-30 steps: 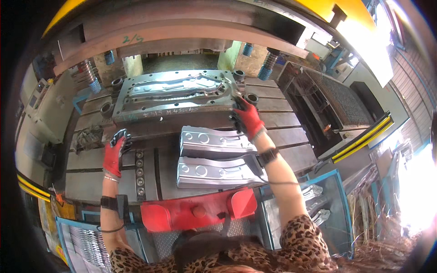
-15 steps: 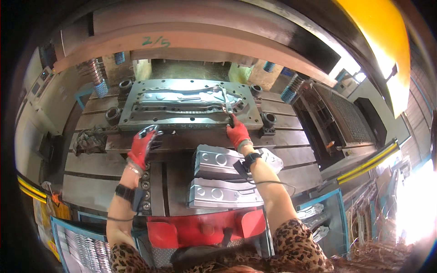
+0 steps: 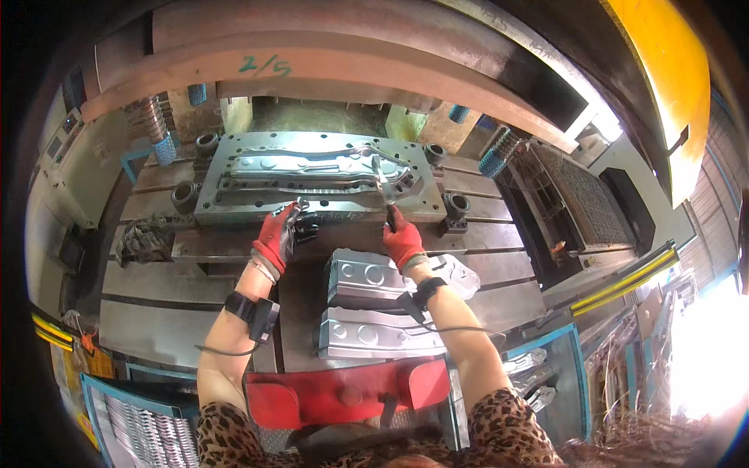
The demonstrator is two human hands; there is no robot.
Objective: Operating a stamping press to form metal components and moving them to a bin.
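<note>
My right hand [image 3: 403, 242], in a red work glove, is closed round the dark grip of a long silver-shafted hand tool [image 3: 383, 185]. Its shaft reaches over the right part of the stamping die [image 3: 321, 207], and its tip lies over a formed sheet-metal part [image 3: 290, 166] resting there. Whether the tip touches the part I cannot tell. By the die's front edge is my left hand [image 3: 275, 235], in a red glove with dark fingers; they are apart and hold nothing. Both forearms wear dark wrist devices with cables.
Two piles of pressed metal parts [image 3: 367, 333] lie on the slotted press bed near me. Guide bushings [image 3: 458, 205] stand at the die's corners, and the upper press block [image 3: 343, 76] hangs above. A red two-button console [image 3: 351, 394] is closest. Parts fill a blue-framed bin [image 3: 148, 425].
My left hand has moved right and up to the die's front edge. The tool in my right hand has shifted slightly, its shaft still over the die's right part.
</note>
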